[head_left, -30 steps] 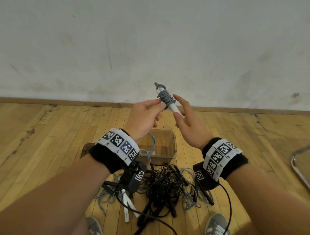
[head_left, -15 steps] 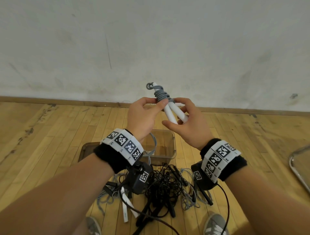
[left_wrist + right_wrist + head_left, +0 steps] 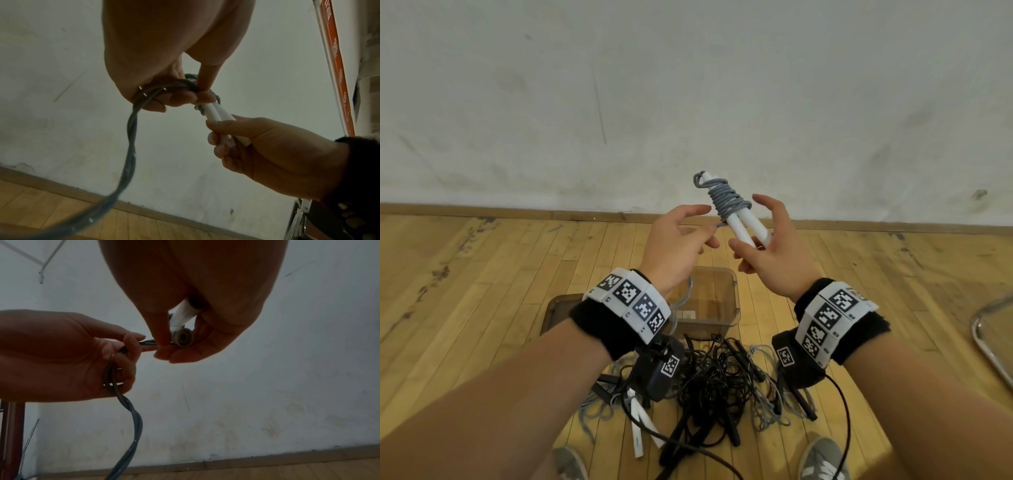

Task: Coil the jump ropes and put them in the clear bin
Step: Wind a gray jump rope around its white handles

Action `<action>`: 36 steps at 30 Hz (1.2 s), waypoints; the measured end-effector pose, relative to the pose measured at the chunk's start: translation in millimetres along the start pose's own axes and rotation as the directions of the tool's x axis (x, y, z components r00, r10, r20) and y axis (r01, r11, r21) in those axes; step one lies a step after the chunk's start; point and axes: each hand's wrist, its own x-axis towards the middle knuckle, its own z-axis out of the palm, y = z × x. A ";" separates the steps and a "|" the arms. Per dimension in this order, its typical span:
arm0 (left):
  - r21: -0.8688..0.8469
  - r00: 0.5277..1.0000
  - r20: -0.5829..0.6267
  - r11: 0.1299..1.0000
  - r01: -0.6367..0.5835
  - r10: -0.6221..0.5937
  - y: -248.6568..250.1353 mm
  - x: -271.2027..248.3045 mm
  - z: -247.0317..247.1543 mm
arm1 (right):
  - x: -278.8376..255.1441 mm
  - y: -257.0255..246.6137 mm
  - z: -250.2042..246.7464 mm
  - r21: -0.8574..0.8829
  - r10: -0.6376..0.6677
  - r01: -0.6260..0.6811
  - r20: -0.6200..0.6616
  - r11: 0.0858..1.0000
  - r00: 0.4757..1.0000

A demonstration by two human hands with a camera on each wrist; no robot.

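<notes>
Handles [image 3: 744,226] now tilt leftward in right grip [image 3: 774,250]; left grip [image 3: 674,246] pinches cord [image 3: 131,129].

Scuffed pale wall [image 3: 688,85] meets a wooden baseboard [image 3: 482,210] above plank floor [image 3: 465,291].

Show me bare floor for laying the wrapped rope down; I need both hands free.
Bare boards lie left of the clear bin, out to the wall's baseboard, and right of the rope pile, short of the metal frame. It is crowded below the hands: tangled ropes fill the floor between bin and shoes.
</notes>
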 end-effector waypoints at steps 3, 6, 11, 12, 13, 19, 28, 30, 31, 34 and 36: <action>-0.014 0.999 0.025 0.999 0.031 -0.031 2.0 0.1 -0.3 | 1.6 4.2 -2.7 -0.052 0.035 -0.036 -0.032 0.998 0.999; -0.038 0.998 0.041 0.998 0.052 -0.050 3.2 -1.0 1.4 | 2.2 6.9 -0.6 -0.174 0.004 -0.014 -0.059 0.985 0.998; -0.112 0.992 0.103 0.991 0.079 -0.067 10.2 -7.0 5.6 | -3.3 -1.5 3.1 -0.209 -0.054 0.047 -0.029 0.977 0.998; -0.114 0.992 0.111 0.990 0.081 -0.068 11.0 -7.7 5.6 | -5.2 -3.9 3.9 -0.177 -0.045 0.043 -0.009 0.983 0.999; -0.115 0.992 0.109 0.990 0.080 -0.068 11.7 -8.1 5.3 | -7.2 -5.9 5.0 -0.158 -0.044 0.044 0.007 0.986 0.999; -0.119 0.995 0.060 0.989 0.088 -0.081 11.5 -8.3 3.7 | -12.5 -9.5 6.6 -0.209 -0.127 0.138 0.064 0.968 0.990; -0.166 1.000 0.002 0.986 0.025 -0.025 8.8 -6.3 3.6 | -8.5 -8.1 6.2 -0.027 -0.100 0.102 0.047 0.994 0.994; -0.176 1.000 0.027 0.984 0.014 -0.010 8.6 -6.2 3.7 | -8.7 -8.6 6.5 0.054 -0.057 0.053 0.067 0.997 0.996; -0.167 0.999 0.038 0.986 0.006 0.001 8.7 -7.1 4.2 | -10.0 -9.8 7.2 0.090 -0.046 0.038 0.086 0.995 0.995; -0.090 0.998 0.047 0.995 -0.029 0.034 5.8 -8.4 6.4 | -12.9 -11.8 9.7 0.186 -0.049 0.029 0.101 0.982 0.994; -0.003 0.998 0.028 0.999 -0.050 0.050 4.2 -7.0 6.9 | -13.1 -13.8 8.9 0.225 -0.057 0.037 0.086 0.974 0.995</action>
